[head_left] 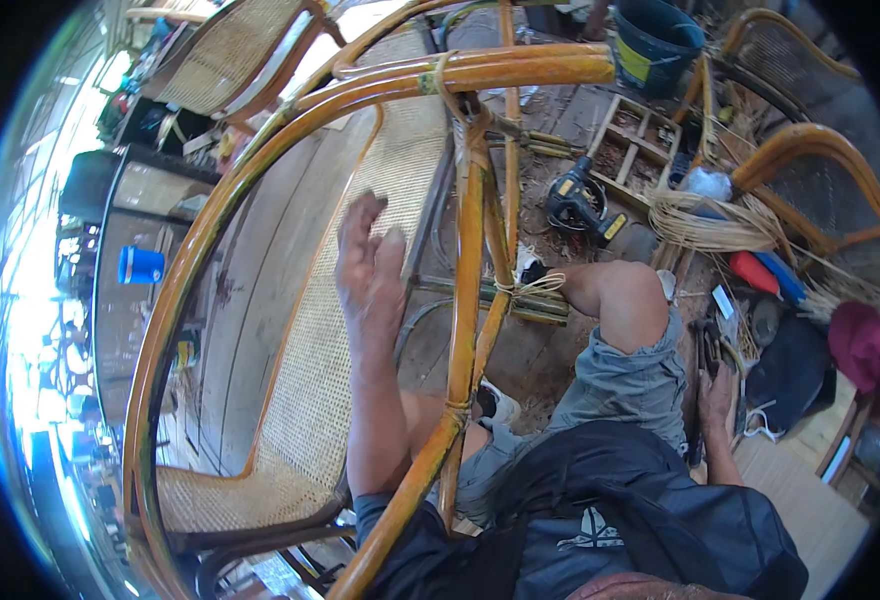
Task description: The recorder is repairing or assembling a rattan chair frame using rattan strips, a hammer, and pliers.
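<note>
My left hand [372,265] is raised over the woven cane panel [345,330] of a long rattan seat. Its thumb and fingers are apart and nothing is in them. Beside it stands a bent rattan frame [468,260], varnished orange-brown, its large curved pole arching overhead and round to the left. Thin cane strips bind the frame's joints, with a loose knotted binding [532,287] near my knee. Down at my right side, my right hand [717,398] is closed on a dark hand tool [706,345] of unclear kind, lying among other items.
A cordless power tool [577,205] lies on the littered floor near a wooden divided tray [632,150]. Behind are a dark bucket [658,50] and a coil of cane strips [710,222]. Rattan chairs [820,160] stand right; a blue cup [142,265] stands left.
</note>
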Tool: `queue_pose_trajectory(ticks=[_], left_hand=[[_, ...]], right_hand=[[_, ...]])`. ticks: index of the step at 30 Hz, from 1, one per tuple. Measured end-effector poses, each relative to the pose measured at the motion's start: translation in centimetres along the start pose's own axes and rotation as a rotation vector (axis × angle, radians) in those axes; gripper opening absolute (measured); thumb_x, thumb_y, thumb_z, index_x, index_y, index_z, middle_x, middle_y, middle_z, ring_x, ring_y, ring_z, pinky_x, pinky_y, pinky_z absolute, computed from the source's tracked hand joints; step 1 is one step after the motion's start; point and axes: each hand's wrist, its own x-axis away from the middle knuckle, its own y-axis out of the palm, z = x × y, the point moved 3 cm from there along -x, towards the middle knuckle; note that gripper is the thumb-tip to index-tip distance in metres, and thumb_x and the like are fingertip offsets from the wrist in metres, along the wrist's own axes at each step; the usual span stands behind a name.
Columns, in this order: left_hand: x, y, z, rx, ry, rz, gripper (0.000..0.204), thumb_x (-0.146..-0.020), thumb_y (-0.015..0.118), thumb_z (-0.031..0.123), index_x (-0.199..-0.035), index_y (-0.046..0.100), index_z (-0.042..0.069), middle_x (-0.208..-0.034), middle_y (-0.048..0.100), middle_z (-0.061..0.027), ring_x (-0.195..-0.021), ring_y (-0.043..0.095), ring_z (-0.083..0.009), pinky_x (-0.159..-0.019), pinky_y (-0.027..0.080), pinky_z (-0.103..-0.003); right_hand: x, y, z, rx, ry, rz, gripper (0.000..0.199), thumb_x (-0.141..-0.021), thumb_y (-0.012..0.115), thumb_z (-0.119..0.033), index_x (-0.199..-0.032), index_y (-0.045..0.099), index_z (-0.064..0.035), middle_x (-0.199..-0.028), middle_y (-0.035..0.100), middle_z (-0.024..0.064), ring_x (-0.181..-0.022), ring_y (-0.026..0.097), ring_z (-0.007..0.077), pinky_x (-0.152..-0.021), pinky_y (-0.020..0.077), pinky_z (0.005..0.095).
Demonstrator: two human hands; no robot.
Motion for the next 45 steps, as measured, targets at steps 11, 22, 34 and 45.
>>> queue_pose_trajectory(ticks=[11, 22, 34, 45], left_hand=[[16.2, -12.7, -2.6, 0.315, -0.467, 0.462, 0.028, -0.091, 0.052, 0.02, -0.108, 0.054, -0.002, -0.109, 0.058, -0.012, -0.091, 0.06, -0.0183, -0.076, 0.048, -0.026], [29.6, -7.4, 1.6, 0.341, -0.341, 0.666, 0.047, -0.094, 0.038, 0.043, -0.108, 0.054, 0.001, -0.1, 0.061, -0.0126, -0.1, 0.056, -0.0228, -0.091, 0.042, -0.036], [36.2, -3.1, 2.1, -0.68, -0.525, 0.478, 0.031, -0.081, 0.061, 0.01, -0.109, 0.054, -0.003, -0.109, 0.056, -0.0164, -0.101, 0.055, -0.0293, -0.091, 0.041, -0.033], [35.2, -9.0, 11.6, -0.267, -0.169, 1.068, 0.032, -0.093, 0.046, 0.023, -0.112, 0.053, -0.002, -0.108, 0.057, -0.0092, -0.094, 0.055, -0.0154, -0.088, 0.04, -0.029]], right_hand=[[-11.6, -1.3, -20.9, -0.728, -0.375, 0.048, 0.022, -0.086, 0.055, -0.012, -0.104, 0.056, 0.0004, -0.092, 0.059, 0.0158, -0.081, 0.059, 0.0264, -0.075, 0.0461, 0.0311], [-11.8, -0.7, -25.9, -0.374, -0.587, -0.149, 0.021, -0.086, 0.053, -0.027, -0.096, 0.062, -0.0101, -0.089, 0.064, 0.013, -0.082, 0.061, 0.0324, -0.071, 0.0483, 0.0393], [-11.1, -0.1, -26.9, -0.285, -0.535, -0.203, 0.025, -0.088, 0.049, -0.033, -0.102, 0.061, -0.0153, -0.091, 0.064, 0.0118, -0.082, 0.061, 0.0334, -0.07, 0.0483, 0.0404], [-11.3, 0.2, -26.3, -0.287, -0.557, -0.405, 0.035, -0.092, 0.041, -0.034, -0.113, 0.056, -0.0095, -0.107, 0.06, 0.0161, -0.098, 0.056, 0.0355, -0.08, 0.0444, 0.041]])
